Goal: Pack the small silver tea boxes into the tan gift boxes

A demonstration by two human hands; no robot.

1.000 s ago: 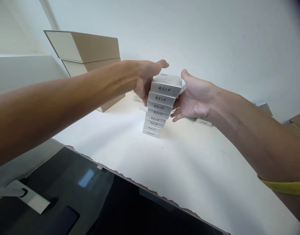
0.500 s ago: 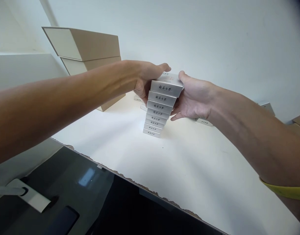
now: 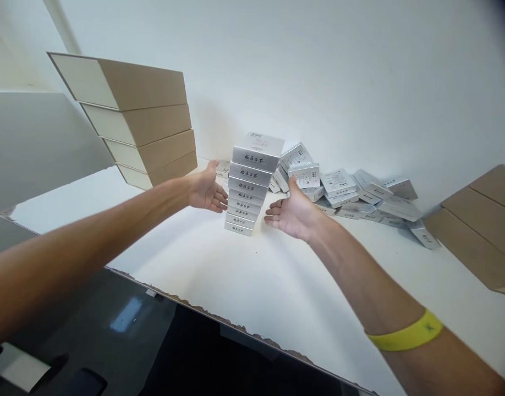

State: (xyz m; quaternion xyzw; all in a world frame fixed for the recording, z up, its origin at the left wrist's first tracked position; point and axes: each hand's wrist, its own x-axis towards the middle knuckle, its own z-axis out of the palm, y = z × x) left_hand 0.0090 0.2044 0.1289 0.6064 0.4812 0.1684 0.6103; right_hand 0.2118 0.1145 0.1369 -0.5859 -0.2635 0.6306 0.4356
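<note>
A tall stack of flat silver boxes [image 3: 252, 174] with dark printed characters stands upright on the white table [image 3: 219, 280]. Just left of it is my left hand [image 3: 208, 190], fingers apart and thumb raised, its fingertips close to the middle of the stack. On the other side my right hand [image 3: 291, 212] is spread with the palm facing the boxes, a small gap away. Neither hand holds anything. Whether the left fingertips touch the stack I cannot tell.
Behind my right hand lies a loose heap of silver boxes [image 3: 360, 193] along the wall. Large beige boxes [image 3: 153, 124] are piled at the left. A brown cardboard box [image 3: 479, 225] stands at the right. The table's front edge [image 3: 186, 302] is chipped.
Both hands have let go of the stack's upper part and moved lower and outward. The view has shifted, so the heap at the right now shows. The stack stays standing.
</note>
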